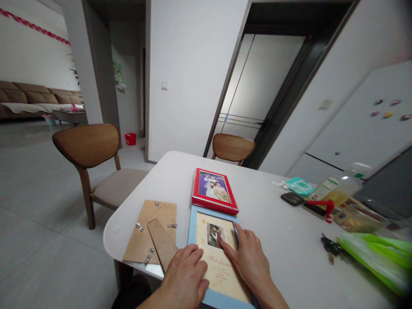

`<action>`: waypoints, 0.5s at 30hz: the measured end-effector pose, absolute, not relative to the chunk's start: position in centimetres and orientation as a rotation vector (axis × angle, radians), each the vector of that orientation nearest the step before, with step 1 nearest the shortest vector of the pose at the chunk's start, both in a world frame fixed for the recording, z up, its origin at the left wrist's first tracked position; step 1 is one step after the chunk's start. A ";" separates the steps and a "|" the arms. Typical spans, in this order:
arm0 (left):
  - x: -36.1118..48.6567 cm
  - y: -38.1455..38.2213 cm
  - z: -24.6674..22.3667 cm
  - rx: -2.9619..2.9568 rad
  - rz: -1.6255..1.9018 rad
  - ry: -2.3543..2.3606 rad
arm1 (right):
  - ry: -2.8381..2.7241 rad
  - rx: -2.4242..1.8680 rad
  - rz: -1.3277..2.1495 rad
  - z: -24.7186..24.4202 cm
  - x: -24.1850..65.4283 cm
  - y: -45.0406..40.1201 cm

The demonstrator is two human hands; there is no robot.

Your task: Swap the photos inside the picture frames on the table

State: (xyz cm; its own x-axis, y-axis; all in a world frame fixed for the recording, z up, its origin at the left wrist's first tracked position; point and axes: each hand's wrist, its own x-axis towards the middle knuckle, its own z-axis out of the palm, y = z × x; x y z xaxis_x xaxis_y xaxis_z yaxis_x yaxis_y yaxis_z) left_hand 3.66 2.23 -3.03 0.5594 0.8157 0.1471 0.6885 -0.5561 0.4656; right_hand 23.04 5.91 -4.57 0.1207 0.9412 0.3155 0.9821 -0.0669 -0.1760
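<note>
A light blue photo frame (192, 227) lies on the table, holding a cream paper insert (219, 270) with a small picture of a couple. My left hand (186, 274) is closed over the frame's left edge, fingers bent together and thumb on the insert. On the right edge, my right hand (249, 257) grips the frame, its thumb lying across the insert near the small picture. Left of the frame is a brown backing board (138, 240) with metal clips and a fold-out stand leg (162, 242), partly under my left hand. A red photo frame (215, 206) touches the blue frame's far end.
At the right of the white table (270, 210) are a black wallet-like item (292, 198), a teal packet (301, 186), a bottle of yellowish liquid (337, 189), a clear food container (357, 221), keys (333, 248) and a green bag (380, 253). Wooden chairs (88, 146) stand around the table.
</note>
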 end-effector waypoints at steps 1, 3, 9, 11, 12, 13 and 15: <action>3.2 2.1 -2.9 2.450 0.480 1.216 | -1.886 -2.034 -0.149 -4.5 23.1 5.8; 1.4 1.8 -2.7 2.468 0.451 1.201 | -1.936 -1.924 -0.079 -4.1 22.6 5.2; -7.3 2.4 -5.1 2.443 0.558 1.626 | -2.157 -1.473 0.208 -2.2 14.5 3.4; -9.6 2.9 -6.4 2.469 0.644 1.645 | -2.211 -1.448 0.269 -2.2 11.1 3.5; -10.4 3.2 -6.8 2.486 0.688 1.636 | -2.218 -1.462 0.292 -2.3 9.7 3.6; -11.1 3.4 -7.1 2.505 0.722 1.622 | -2.212 -1.474 0.322 -2.5 8.5 3.9; -11.8 3.7 -7.3 2.545 0.782 1.605 | -2.167 -1.456 0.427 -2.8 7.1 4.2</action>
